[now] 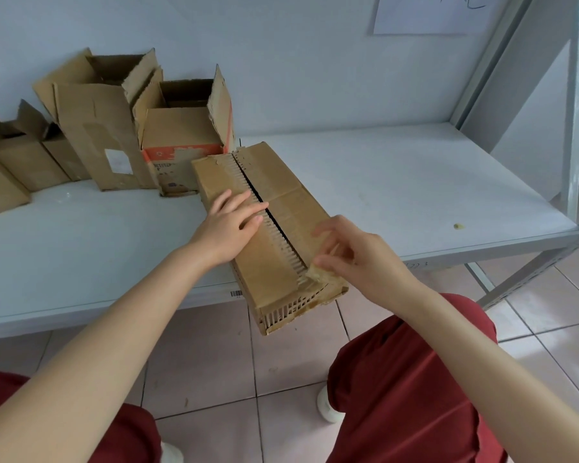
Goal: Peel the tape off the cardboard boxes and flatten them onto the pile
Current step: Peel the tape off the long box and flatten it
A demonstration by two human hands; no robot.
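Long brown cardboard box point(268, 269) on the white shelf board point(398, 182), both hands on it.

The box lies closed and slantwise, its near end overhanging the board's front edge, with pale ribbed strips along the centre seam. The left hand point(229, 222) presses flat on the left flap, fingers straight. The right hand point(355, 255) curls over a lifted tan scrap of tape point(315, 275) at the near end; motion blur hides whether it pinches the scrap. Opened brown cardboard boxes point(181, 135) stand behind, against the wall.
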